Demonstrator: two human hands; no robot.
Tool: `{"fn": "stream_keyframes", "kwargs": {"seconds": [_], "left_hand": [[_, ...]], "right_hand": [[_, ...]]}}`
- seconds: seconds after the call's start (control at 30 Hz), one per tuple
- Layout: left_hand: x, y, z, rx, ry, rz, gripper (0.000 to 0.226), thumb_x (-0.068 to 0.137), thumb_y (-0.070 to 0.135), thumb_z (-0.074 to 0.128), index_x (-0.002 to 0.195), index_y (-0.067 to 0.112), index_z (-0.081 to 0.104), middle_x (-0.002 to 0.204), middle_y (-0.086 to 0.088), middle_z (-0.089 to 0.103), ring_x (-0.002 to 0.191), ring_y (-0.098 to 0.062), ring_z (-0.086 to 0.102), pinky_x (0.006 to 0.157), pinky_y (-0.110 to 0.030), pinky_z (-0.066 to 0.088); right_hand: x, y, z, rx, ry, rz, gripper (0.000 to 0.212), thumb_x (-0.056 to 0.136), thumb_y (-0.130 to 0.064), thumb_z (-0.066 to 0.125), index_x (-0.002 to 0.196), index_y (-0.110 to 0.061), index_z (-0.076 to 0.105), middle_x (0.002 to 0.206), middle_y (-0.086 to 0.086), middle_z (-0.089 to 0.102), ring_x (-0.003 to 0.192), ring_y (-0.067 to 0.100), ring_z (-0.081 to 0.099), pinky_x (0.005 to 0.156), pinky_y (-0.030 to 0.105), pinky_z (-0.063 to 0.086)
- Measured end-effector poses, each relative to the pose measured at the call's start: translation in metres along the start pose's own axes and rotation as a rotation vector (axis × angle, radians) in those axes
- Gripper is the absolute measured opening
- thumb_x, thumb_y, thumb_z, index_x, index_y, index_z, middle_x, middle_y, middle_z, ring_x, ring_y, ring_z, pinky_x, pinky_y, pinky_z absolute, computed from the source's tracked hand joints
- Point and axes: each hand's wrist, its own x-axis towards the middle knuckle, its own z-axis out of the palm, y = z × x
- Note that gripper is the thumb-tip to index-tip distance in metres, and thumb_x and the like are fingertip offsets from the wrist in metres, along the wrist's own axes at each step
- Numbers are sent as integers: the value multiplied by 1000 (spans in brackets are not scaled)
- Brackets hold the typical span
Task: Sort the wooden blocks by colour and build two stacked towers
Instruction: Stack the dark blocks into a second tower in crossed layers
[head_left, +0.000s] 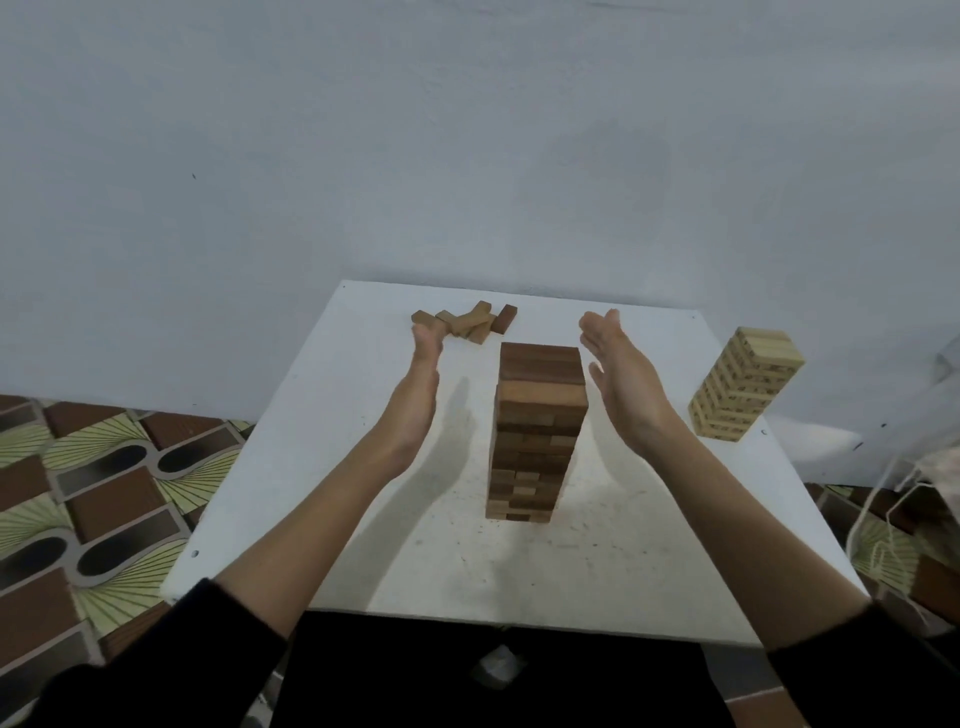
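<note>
A tall tower of dark brown blocks (537, 431) stands in the middle of the white table (395, 561). My left hand (418, 395) is raised to its left with straight fingers, palm facing the tower and apart from it. To the tower's right, my right hand (621, 379) is held the same way, flat and clear of the blocks. Several loose brown blocks (467, 321) lie in a small heap at the table's far edge, just beyond my left fingertips. A pale wooden tower (745, 384) stands at the table's right edge.
A grey wall rises right behind the table. Patterned brown and green floor tiles (78, 493) show to the left. A clear bag with white strings (914, 499) hangs at the far right, beside the table's right edge.
</note>
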Motion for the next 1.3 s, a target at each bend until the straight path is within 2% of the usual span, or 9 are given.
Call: {"fn": "stream_keyframes", "kwargs": {"seconds": [0.1,0.2,0.4,0.57,0.7,0.8,1.0,1.2,1.3], "left_hand": [[18,-15,-9,212,99,-2,59,97,52,25,149,23,24,154,8,23,142,-11,22,105,-23,17],[48,-35,-15,425,181,-23,43,100,30,44,140,16,39,148,-1,37,133,-16,37,97,-21,26],[108,-61,-19,701,122,36,37,97,15,51,132,8,48,139,-8,47,127,-21,43,101,-22,28],[149,-61,-15,699,55,225,46,88,-7,48,130,11,53,124,-13,52,113,-24,45,101,-25,33],[175,-69,-12,829,58,250,50,85,-11,45,132,5,52,135,-18,46,128,-28,38,99,-20,25],[193,-75,-13,869,34,255,42,84,-10,44,121,2,59,118,-16,55,113,-32,45,93,-29,36],[202,-75,-13,842,35,251,35,83,-12,44,110,2,60,102,-6,42,95,-21,33,78,-15,23],[196,-83,-2,818,42,291,33,79,-11,52,107,3,61,99,-8,43,100,-24,38,84,-14,25],[186,-85,9,772,52,313,27,84,-7,53,107,3,62,103,-3,41,102,-18,37,87,-15,29]], "right_hand": [[28,10,2,-248,-25,34,45,100,-36,38,141,-17,39,147,-3,38,134,15,36,112,30,24],[57,23,7,-430,-143,37,36,99,-20,46,134,-14,45,142,3,44,130,21,42,110,37,33],[113,49,23,-731,-318,-24,33,97,-13,46,130,-12,50,139,5,45,128,20,42,104,23,28],[155,63,35,-900,-416,-98,39,96,-7,46,135,-12,47,146,8,37,135,23,31,111,29,20],[174,69,47,-953,-517,-190,44,82,-13,54,125,-19,60,139,5,45,119,28,45,101,44,37],[191,85,53,-979,-512,-167,51,76,-37,44,124,-29,58,140,0,42,123,25,40,101,47,34],[193,102,55,-1065,-468,-264,55,93,-22,52,145,-21,34,155,0,17,141,20,16,108,40,23],[176,111,42,-1034,-347,-341,43,90,-13,56,132,-18,52,143,5,40,132,26,35,104,43,32],[164,111,35,-941,-292,-308,34,89,-4,53,121,-15,61,136,4,47,128,23,37,105,32,31]]}}
